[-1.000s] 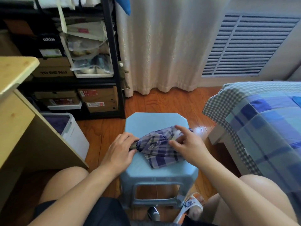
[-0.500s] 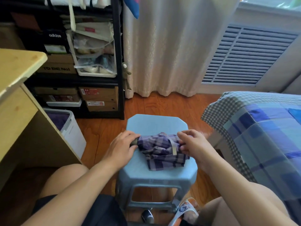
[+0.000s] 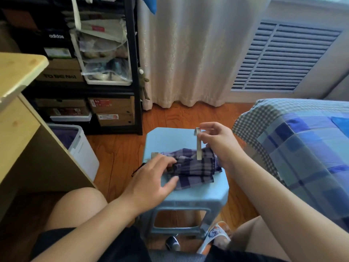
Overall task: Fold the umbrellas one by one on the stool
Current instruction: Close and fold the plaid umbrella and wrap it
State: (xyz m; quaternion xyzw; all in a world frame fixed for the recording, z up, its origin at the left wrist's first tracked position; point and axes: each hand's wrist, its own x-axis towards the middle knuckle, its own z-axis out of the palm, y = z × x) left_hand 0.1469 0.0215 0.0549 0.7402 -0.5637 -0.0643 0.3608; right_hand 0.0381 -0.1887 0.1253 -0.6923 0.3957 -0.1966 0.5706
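Head view: your right hand (image 3: 217, 142) pinches the umbrella's pale strap (image 3: 198, 146), pulled upright. Below it the plaid umbrella (image 3: 194, 167) lies on the blue stool (image 3: 170, 138). Your left hand (image 3: 151, 178), fingers relaxed, rests at its handle end. Far beyond it, boxes read "adidas" (image 3: 56, 36) and "TO BE No1" (image 3: 60, 76).

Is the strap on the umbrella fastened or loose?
Loose. The right hand pinches the strap and holds it straight up off the umbrella, its free end in the air, not wrapped round the bundle.
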